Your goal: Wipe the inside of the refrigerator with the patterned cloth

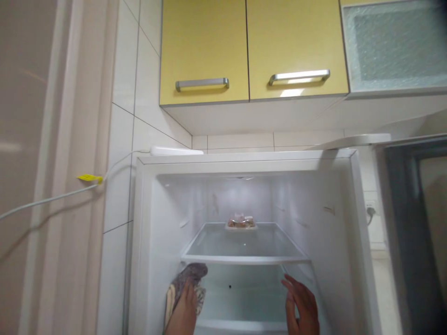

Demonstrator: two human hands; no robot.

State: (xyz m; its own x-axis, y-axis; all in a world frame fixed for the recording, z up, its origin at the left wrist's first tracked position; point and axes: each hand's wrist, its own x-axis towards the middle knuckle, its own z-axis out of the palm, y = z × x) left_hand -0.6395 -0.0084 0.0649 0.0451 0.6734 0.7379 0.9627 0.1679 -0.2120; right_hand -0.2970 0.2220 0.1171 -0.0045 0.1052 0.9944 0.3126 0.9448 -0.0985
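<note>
An upright fridge (244,158) stands with its compartment showing. At the lower left inside it, my left hand (185,304) presses on a grey and cream patterned cloth (188,274), against the left wall below the upper glass shelf (240,242). My right hand (301,302) is inside near the right wall, below the same shelf, with its fingers apart and nothing in them. A clear-wrapped food tray (241,222) sits at the back of the upper shelf. A lower glass surface (244,298) lies between my hands, with a small dark spot on it.
The fridge door (412,223) stands open on the right. Yellow cabinets (206,46) with metal handles hang above. A white cable (52,199) with a yellow tag (90,178) runs in from the left to a white flat piece (176,151) on the fridge top. A wall plug (370,212) shows beyond.
</note>
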